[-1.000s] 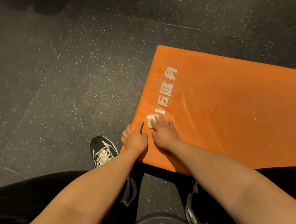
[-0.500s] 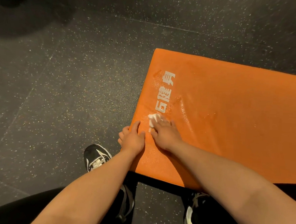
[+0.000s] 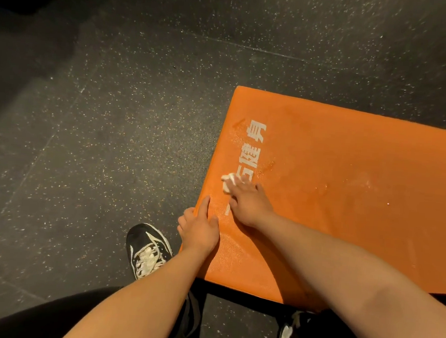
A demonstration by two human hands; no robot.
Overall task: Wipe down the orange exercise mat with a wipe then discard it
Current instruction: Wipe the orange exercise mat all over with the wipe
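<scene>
Your right hand (image 3: 250, 202) presses the wipe (image 3: 229, 181) flat-fingered on the mat (image 3: 346, 204) near its left end, your left hand (image 3: 199, 230) grips that edge, and the long axis runs rightward, so the right hand likely serves the rest.

The mat (image 3: 346, 204) is orange, thick and flat. It lies on the dark speckled floor (image 3: 113, 134), and its right part runs out of the picture. White characters are printed in a row near its left end. Around this print the top looks wet and shiny in patches. The wipe (image 3: 228, 181) is small, white and crumpled. It lies on the mat at the near end of the print, partly under the fingertips of the right hand (image 3: 248, 202).
</scene>
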